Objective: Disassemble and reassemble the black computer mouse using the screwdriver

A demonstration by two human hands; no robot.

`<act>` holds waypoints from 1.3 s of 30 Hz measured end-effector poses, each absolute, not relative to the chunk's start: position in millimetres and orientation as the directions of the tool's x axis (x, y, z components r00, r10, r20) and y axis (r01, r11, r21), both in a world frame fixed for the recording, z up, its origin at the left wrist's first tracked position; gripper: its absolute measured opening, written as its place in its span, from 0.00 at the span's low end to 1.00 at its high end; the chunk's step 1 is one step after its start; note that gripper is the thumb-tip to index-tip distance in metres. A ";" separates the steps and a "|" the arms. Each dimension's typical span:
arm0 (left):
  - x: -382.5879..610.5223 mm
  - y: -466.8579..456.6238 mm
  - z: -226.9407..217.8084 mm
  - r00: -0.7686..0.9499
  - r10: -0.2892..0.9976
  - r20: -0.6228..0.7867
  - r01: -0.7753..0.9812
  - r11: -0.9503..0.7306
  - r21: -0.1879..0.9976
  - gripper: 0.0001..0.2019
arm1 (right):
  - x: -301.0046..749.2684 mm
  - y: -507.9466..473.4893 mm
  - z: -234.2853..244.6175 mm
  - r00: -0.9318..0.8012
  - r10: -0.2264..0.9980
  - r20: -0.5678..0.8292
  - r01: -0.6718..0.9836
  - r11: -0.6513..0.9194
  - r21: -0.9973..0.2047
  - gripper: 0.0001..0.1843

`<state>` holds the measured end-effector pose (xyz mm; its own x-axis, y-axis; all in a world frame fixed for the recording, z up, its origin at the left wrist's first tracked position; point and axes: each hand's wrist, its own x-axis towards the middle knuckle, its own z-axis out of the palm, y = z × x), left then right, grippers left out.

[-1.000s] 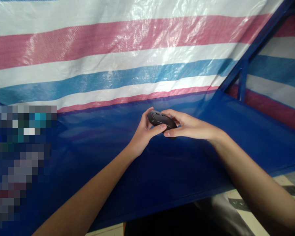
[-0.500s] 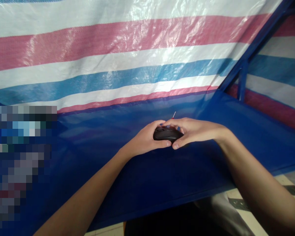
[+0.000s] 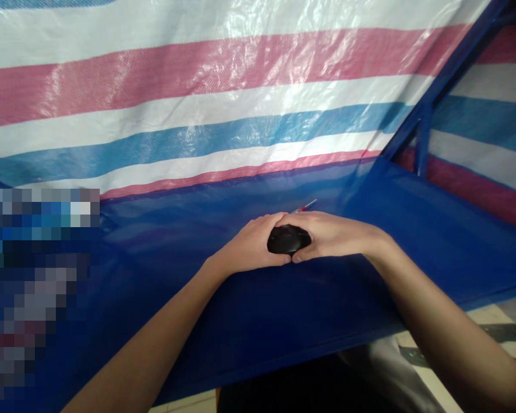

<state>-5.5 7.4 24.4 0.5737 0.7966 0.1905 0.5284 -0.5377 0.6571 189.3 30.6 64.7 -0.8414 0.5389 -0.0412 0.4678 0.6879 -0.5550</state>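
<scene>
Between my two hands is a black computer mouse (image 3: pixel 289 240), its ends covered by my fingers. My left hand (image 3: pixel 251 244) is closed around its left side, with the thumb along the near edge. From the other side my right hand (image 3: pixel 333 234) grips it, fingers over the far edge and thumb at the near edge. The two thumbs almost meet. Just beyond my right fingers a thin screwdriver (image 3: pixel 303 207) with a red part and a pale metal shaft points right. Its other end is hidden, and I cannot tell whether my fingers hold it.
Under my hands spreads a blue tabletop (image 3: pixel 249 321). A red, white and blue striped plastic sheet (image 3: pixel 198 97) hangs behind it. At right a blue metal frame (image 3: pixel 422 140) rises from the table. A pixelated patch (image 3: pixel 34 287) masks the left side.
My right hand has moved a little left along the mouse, and the mouse has turned slightly. The screwdriver has swung from steep to a flatter slant, and more of it shows.
</scene>
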 end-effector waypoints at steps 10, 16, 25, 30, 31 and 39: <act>-6.2 6.3 20.3 0.556 0.805 0.208 0.561 -0.547 0.621 0.33 | 190.1 29.9 66.1 -0.841 0.541 -0.036 0.470 0.695 -0.544 0.18; -6.2 6.8 18.8 0.555 0.803 0.219 0.546 -0.550 0.632 0.32 | 189.2 29.4 68.2 -0.841 0.539 -0.039 0.471 0.696 -0.542 0.18; -5.5 6.8 19.8 0.566 0.801 0.198 0.554 -0.547 0.628 0.29 | 189.4 29.5 67.2 -0.849 0.527 -0.035 0.458 0.701 -0.547 0.17; -5.5 7.8 20.0 0.564 0.804 0.186 0.577 -0.545 0.608 0.31 | 189.0 31.0 65.2 -0.846 0.531 -0.036 0.464 0.702 -0.541 0.18; -5.6 7.9 20.0 0.571 0.800 0.184 0.576 -0.550 0.605 0.30 | 189.0 31.3 65.1 -0.847 0.531 -0.038 0.463 0.701 -0.542 0.18; -5.5 7.9 18.4 0.569 0.798 0.198 0.577 -0.559 0.596 0.30 | 189.9 30.0 67.3 -0.830 0.557 -0.035 0.487 0.691 -0.534 0.19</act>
<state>-5.5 7.9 18.4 0.5692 0.7981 0.1977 0.5768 -0.5589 0.5957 189.9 30.0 67.3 -0.8296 0.5572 -0.0352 0.4870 0.6913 -0.5338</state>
